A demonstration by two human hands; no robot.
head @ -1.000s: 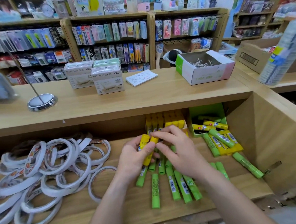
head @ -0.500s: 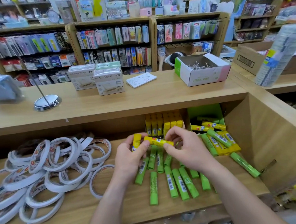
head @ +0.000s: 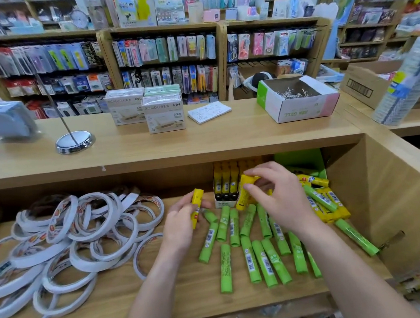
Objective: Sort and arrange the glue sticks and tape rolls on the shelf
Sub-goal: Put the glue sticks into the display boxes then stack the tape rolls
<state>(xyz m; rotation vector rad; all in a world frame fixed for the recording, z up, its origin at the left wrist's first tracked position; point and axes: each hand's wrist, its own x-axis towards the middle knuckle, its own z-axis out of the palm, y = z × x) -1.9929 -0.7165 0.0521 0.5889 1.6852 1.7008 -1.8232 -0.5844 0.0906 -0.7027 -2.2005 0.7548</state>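
Right hand (head: 279, 198) has moved to the box (head: 225, 203), fingers pinching a yellow glue stick (head: 243, 195) at its front; left hand (head: 181, 225) grips a second yellow stick (head: 197, 205) beside green sticks (head: 226, 267) on the shelf (head: 114, 302)

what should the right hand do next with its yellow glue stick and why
Probably slot the yellow glue stick upright into the box, beside the yellow sticks standing there: the right hand grips it just before that box, and the left hand holds a second stick.
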